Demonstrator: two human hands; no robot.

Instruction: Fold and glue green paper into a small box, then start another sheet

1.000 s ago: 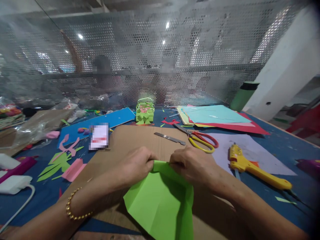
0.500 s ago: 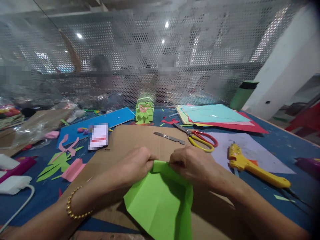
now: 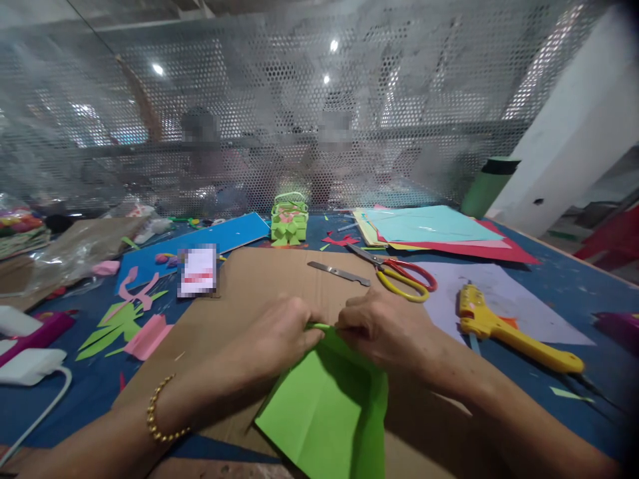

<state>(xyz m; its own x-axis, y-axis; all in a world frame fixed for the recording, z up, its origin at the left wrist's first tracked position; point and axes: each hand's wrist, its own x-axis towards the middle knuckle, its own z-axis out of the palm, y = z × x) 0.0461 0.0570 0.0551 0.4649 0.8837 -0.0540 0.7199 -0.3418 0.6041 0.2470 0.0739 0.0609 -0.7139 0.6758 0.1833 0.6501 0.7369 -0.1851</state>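
A creased sheet of green paper stands partly folded over the cardboard, its top edge pinched between both hands. My left hand is closed on the upper left of that edge, thumb and finger pressed together. Beside it, my right hand grips the upper right of the same edge, fingers curled, tips partly hidden. Just beyond the hands lie a flat metal blade and scissors with red and yellow handles.
Brown cardboard covers the middle of the blue table. A yellow glue gun lies right on lilac paper. A small green paper basket stands at the back near coloured sheets. Paper scraps lie left.
My left hand has moved slightly right along the paper's top edge and now covers more of it. The paper's left side has drawn inward. My right hand keeps its grip.
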